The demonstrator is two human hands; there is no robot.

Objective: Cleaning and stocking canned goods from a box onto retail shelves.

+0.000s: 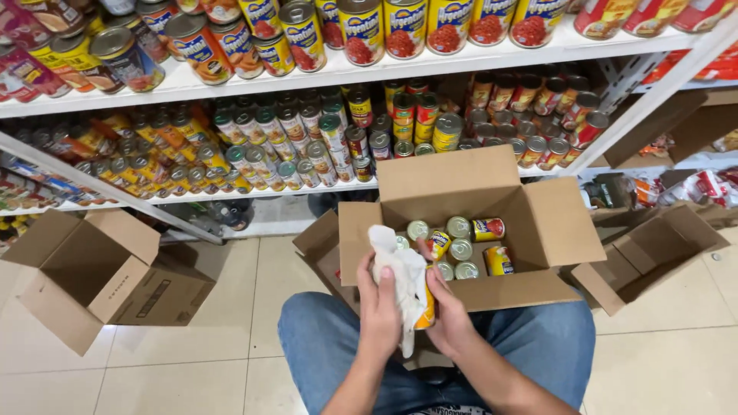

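The fingers [382,286] of the left hand [380,307] are curled shut around a white cloth [400,265] that is draped over the upper part of a small yellow-labelled can [424,307], while the right hand [448,315] cups the can from the other side, its fingers closed on the label with the thumb up near the rim. The can is held above the person's lap in blue jeans [538,338], just in front of the near flap of an open cardboard box [461,192] on the tiled floor [231,323]. Its long axis looks close to upright, leaning slightly, with the top end hidden under the cloth and the bottom pointing down toward the knees; how far it tilts cannot be told exactly. The likeliest slip, as I judge it, is the can sliding out through the loose cloth, since the fabric sits between the left palm and the metal; it would then drop onto the jeans or the floor and could dent. A trailing end of the cloth could also catch on the box flap. Inside the box lie more cans [461,250], some upright, some on their sides, which a dropped can could knock. Beyond stand shelves [338,73] packed with tins, and another empty carton [92,269] lies well apart to the left.
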